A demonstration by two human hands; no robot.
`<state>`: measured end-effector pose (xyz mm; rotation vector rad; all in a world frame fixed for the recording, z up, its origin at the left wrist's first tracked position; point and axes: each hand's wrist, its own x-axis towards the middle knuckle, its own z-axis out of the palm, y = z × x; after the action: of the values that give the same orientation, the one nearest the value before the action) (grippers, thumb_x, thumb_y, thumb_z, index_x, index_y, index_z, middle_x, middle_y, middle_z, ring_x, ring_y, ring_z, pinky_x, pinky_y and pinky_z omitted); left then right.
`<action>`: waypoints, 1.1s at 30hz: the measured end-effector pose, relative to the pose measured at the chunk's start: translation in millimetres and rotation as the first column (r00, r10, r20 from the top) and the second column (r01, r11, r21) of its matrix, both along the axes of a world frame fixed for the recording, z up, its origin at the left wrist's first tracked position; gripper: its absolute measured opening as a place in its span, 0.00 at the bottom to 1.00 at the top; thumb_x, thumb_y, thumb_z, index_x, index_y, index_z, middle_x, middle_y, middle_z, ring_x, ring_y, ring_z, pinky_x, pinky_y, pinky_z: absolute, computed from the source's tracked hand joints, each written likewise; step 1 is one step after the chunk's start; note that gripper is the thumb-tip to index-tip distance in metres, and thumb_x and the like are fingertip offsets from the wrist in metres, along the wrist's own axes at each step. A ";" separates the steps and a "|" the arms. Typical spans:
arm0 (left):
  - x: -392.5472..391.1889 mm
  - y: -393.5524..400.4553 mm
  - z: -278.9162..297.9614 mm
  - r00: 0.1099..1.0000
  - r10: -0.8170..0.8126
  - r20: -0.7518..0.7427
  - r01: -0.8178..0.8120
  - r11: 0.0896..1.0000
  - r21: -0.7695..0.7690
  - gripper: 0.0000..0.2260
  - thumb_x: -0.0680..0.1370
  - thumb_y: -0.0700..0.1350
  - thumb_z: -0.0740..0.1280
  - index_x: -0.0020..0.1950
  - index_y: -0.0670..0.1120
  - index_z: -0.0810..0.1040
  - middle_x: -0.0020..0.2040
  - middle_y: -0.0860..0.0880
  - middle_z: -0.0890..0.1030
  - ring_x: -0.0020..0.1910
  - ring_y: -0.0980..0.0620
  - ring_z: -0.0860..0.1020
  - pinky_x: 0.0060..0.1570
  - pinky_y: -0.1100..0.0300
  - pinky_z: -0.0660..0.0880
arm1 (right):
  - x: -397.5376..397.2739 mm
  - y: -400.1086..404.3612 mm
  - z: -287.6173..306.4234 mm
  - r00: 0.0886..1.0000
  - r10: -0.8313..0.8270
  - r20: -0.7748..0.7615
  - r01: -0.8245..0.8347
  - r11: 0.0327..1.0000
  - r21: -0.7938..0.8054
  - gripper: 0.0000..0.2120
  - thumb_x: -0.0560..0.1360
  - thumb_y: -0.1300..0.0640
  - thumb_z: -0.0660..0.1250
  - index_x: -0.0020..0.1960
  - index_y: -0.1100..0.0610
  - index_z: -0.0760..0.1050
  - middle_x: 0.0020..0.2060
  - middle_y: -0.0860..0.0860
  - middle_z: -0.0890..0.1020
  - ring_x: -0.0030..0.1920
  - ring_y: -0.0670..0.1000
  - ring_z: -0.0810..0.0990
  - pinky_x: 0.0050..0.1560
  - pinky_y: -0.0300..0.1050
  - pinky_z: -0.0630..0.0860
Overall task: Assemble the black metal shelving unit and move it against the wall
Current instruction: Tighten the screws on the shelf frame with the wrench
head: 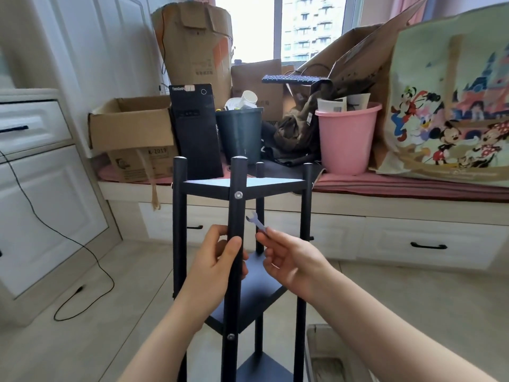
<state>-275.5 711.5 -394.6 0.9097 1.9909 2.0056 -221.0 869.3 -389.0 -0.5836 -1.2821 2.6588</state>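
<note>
The black metal shelving unit [275,186] stands upright on the floor in front of me, with three shelf panels between four round posts. My left hand [220,257] is wrapped around the near post [237,216], below a silver bolt head [238,194] at the top shelf. My right hand [286,257] pinches a small flat silver wrench [256,221] by its handle, its open jaw pointing up and left, close to the near post but not touching the bolt. A second bolt [230,336] shows lower on the same post.
A window bench behind the unit carries cardboard boxes [132,133], a black computer tower [195,133], a dark bin [239,133], a pink bucket [347,139] and a large cartoon bag [451,106]. White drawers line the left and back. A black cable [82,271] lies on the floor left.
</note>
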 end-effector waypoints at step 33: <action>-14.9 -51.0 0.6 0.996 0.071 -0.058 -0.076 0.993 -0.087 0.06 0.84 0.45 0.59 0.57 0.50 0.75 0.39 0.46 0.82 0.37 0.47 0.82 0.42 0.53 0.82 | -26.7 -54.1 12.3 0.970 0.163 -0.180 -0.169 0.985 -0.021 0.10 0.75 0.59 0.72 0.56 0.57 0.81 0.48 0.53 0.86 0.33 0.46 0.76 0.32 0.39 0.74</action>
<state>-290.4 660.5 -394.0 0.8940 2.1550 1.9316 -247.7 815.2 -376.7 -0.2446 -1.2858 2.7976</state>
